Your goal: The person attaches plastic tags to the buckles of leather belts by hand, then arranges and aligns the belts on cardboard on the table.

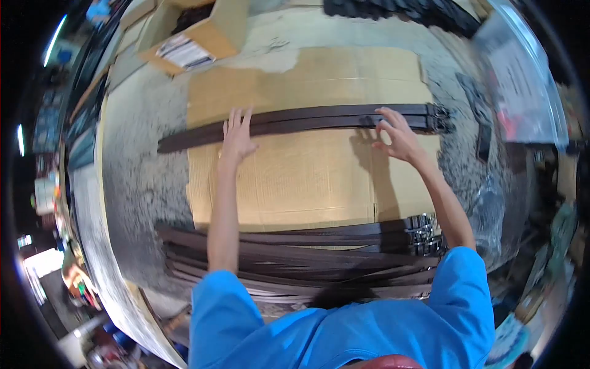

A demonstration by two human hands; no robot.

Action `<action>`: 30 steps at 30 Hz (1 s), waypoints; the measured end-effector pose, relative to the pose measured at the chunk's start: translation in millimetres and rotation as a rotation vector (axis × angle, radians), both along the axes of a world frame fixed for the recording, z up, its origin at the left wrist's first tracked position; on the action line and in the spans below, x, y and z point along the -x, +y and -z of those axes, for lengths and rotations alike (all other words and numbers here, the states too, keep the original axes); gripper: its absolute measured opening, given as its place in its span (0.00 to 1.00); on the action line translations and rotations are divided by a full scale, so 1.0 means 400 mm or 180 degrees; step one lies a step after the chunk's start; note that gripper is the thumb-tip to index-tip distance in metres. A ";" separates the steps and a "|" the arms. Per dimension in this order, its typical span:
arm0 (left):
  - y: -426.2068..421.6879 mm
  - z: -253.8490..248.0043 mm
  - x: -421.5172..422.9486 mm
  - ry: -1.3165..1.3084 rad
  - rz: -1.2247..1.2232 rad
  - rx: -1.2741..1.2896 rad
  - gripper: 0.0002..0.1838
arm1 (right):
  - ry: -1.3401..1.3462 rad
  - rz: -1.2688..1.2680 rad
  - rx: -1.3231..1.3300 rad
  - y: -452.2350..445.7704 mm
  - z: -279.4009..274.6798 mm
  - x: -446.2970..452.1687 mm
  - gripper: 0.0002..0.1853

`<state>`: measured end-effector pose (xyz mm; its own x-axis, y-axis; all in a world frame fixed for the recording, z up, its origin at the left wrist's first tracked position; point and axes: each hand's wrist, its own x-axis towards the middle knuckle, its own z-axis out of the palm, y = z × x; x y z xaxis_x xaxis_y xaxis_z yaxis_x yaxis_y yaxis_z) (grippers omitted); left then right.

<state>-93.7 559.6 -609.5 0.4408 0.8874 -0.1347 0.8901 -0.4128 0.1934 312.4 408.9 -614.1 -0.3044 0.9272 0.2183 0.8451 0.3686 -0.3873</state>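
Note:
Dark brown belts [307,118] lie side by side across a flat cardboard sheet [289,178], their metal buckles [439,118] at the right end. My left hand [238,136] is open, its stretched fingers over the left half of these belts and its thumb spread to the side. Toward the buckle end is my right hand [398,136], open with bent fingers and a gap between thumb and fingertips. Its shadow falls on the belts and cardboard; whether it touches them I cannot tell. Nearer my body lies a pile of more belts [295,252], buckles also to the right.
An opened cardboard box [215,37] stands at the back left. At the right are a clear plastic bin [522,80], a dark strap [482,132] and crumpled clear plastic [488,212]. Dark items [399,13] are heaped along the far side. The grey tabletop [138,184] is worn.

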 end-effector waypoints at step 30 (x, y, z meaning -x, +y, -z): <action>-1.240 -0.119 -0.371 -0.1298 0.1370 0.1021 0.20 | 0.0516 0.4615 0.1929 -0.893 0.099 -0.444 0.19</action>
